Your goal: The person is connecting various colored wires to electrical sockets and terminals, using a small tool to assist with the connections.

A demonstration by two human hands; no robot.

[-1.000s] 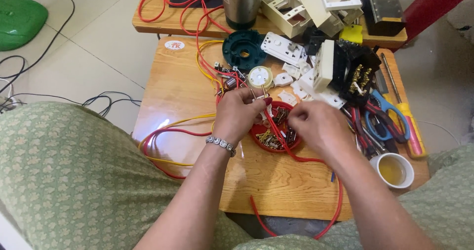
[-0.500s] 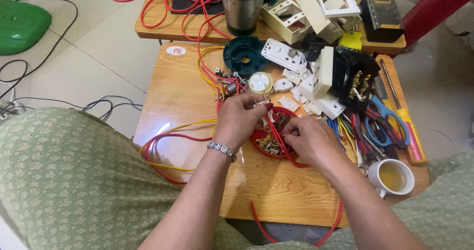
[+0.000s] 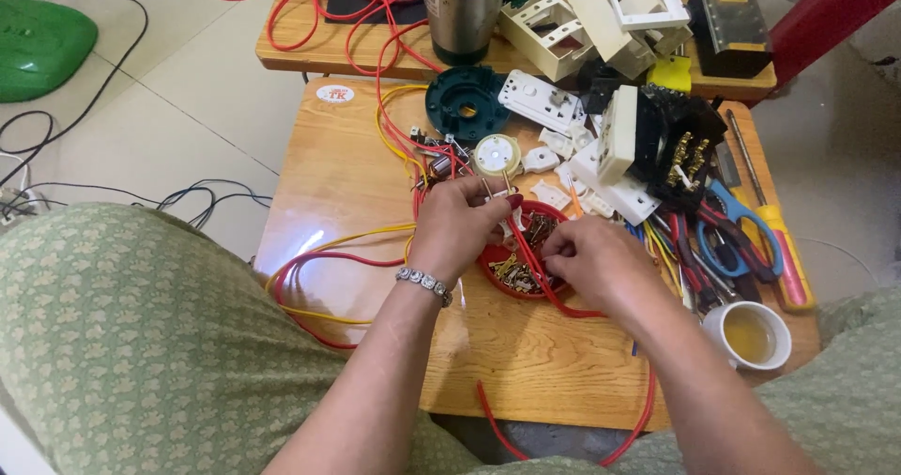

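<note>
Both hands curled over red dish

The left hand and right hand cover most of the red dish, so its small metal parts are too tiny to tell apart. What either grip pinches is hidden. The green object and steel cup are cut off by the frame's edges.

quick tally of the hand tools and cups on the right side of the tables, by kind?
Blue-handled scissors: 1
Yellow-handled screwdriver: 1
Red-handled pliers: 1
White cup of yellowish liquid: 1
Steel tumbler: 1
Total: 5
</note>
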